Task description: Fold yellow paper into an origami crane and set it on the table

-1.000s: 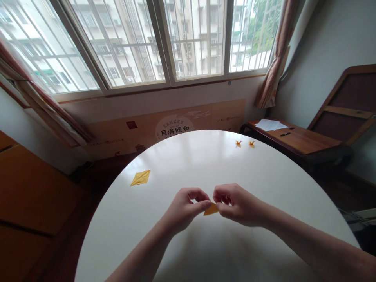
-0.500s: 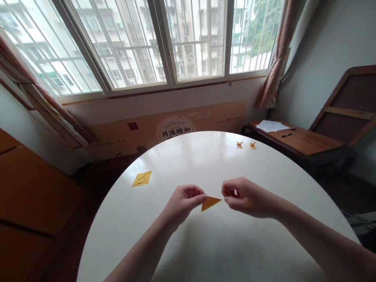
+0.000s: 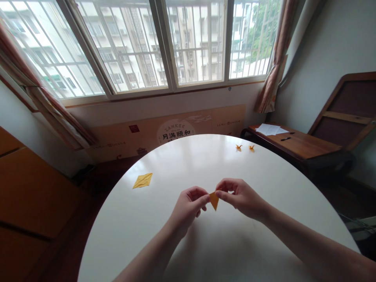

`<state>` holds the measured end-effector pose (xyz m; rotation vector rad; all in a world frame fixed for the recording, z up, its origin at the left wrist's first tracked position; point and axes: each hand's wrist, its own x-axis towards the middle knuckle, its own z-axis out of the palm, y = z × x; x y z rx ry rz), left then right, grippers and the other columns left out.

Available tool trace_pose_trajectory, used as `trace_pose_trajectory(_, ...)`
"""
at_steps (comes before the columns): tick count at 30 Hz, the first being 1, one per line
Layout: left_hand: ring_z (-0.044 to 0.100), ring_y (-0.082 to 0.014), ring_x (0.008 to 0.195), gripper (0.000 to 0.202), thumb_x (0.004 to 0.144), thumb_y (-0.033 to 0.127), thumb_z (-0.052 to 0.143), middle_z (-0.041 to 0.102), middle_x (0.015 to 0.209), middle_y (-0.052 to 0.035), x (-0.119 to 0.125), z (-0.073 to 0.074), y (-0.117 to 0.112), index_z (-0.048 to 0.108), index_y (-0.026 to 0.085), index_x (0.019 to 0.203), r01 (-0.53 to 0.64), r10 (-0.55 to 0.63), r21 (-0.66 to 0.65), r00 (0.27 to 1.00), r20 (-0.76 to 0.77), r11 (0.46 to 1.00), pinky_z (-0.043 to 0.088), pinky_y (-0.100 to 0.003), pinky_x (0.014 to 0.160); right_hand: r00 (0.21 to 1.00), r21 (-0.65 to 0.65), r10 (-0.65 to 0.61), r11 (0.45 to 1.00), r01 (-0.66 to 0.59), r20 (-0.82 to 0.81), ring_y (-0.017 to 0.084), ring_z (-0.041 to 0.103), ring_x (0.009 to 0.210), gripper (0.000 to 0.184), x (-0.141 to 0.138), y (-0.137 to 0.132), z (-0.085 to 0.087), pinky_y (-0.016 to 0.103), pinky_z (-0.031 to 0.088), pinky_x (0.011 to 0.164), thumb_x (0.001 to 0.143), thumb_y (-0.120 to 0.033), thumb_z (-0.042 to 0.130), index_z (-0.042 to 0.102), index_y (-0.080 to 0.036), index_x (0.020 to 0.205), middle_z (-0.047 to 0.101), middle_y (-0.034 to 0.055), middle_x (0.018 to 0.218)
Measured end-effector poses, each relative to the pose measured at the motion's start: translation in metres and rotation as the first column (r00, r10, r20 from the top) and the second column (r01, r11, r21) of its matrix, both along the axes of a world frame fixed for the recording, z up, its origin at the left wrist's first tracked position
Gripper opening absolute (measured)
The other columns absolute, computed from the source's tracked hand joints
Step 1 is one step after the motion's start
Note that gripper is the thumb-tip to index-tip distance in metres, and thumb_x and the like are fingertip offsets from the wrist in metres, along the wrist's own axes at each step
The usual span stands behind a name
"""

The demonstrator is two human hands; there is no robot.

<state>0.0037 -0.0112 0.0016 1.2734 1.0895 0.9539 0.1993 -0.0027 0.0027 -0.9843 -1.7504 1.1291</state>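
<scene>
A small folded piece of orange-yellow origami paper (image 3: 214, 201) is held between my two hands above the white round table (image 3: 117, 231). Its visible part is a triangle with one point hanging downward. My left hand (image 3: 190, 203) pinches its left corner between thumb and fingers. On the other side, my right hand (image 3: 239, 196) pinches the upper right corner, thumb toward me. The fingertips hide the upper edge of the paper.
A creased yellow paper sheet (image 3: 143, 180) lies at the table's left. Two small folded paper cranes, a left one (image 3: 239, 148) and a right one (image 3: 252, 148), stand near the far edge. Beyond the table, a wooden bench (image 3: 308, 145) carries white papers (image 3: 272, 129).
My right hand has moved left and now grips the folded paper, which it was apart from before. The paper has turned so that its point faces down. The view has shifted slightly.
</scene>
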Motion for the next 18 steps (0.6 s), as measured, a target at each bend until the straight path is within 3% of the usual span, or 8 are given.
trace_pose_trajectory(4, 0.043, -0.0084, 0.05, 0.023, 0.073, 0.036, 0.075, 0.058, 0.059, 0.0012, 0.0, -0.003, -0.001, 0.065, 0.014, 0.075, 0.065, -0.061, 0.059, 0.996, -0.07, 0.996, 0.03, -0.02, 0.046, 0.997, -0.055, -0.005, 0.998, 0.001, -0.077, 0.01, 0.05, 0.056, 0.02, -0.002, -0.001, -0.001, 0.022, 0.038, 0.048, 0.087, -0.036, 0.066, 0.067, -0.016, 0.082, 0.063, 0.0016, 0.073)
trace_pose_trajectory(10, 0.048, -0.0116, 0.061, 0.027, 0.078, 0.039, 0.071, 0.058, 0.067, -0.0012, -0.002, -0.003, 0.001, 0.064, 0.014, 0.074, 0.098, -0.063, 0.211, 0.984, -0.164, 0.973, 0.034, -0.022, 0.053, 1.0, -0.023, -0.003, 1.0, 0.002, -0.03, 0.012, 0.053, 0.061, 0.014, -0.01, -0.008, -0.009, 0.02, 0.039, 0.049, 0.088, -0.029, 0.065, 0.067, -0.017, 0.081, 0.062, 0.0011, 0.071)
trace_pose_trajectory(18, 0.045, -0.0111, 0.058, 0.012, 0.075, 0.022, 0.058, 0.051, 0.061, 0.0017, 0.001, 0.002, -0.006, 0.055, 0.016, 0.064, 0.12, -0.006, 0.341, 0.949, -0.317, 0.932, 0.034, -0.022, 0.052, 0.984, -0.08, 0.036, 0.996, -0.051, -0.176, 0.011, 0.052, 0.058, 0.018, -0.021, -0.014, -0.017, 0.02, 0.039, 0.046, 0.089, -0.033, 0.064, 0.066, -0.016, 0.083, 0.061, 0.0004, 0.07)
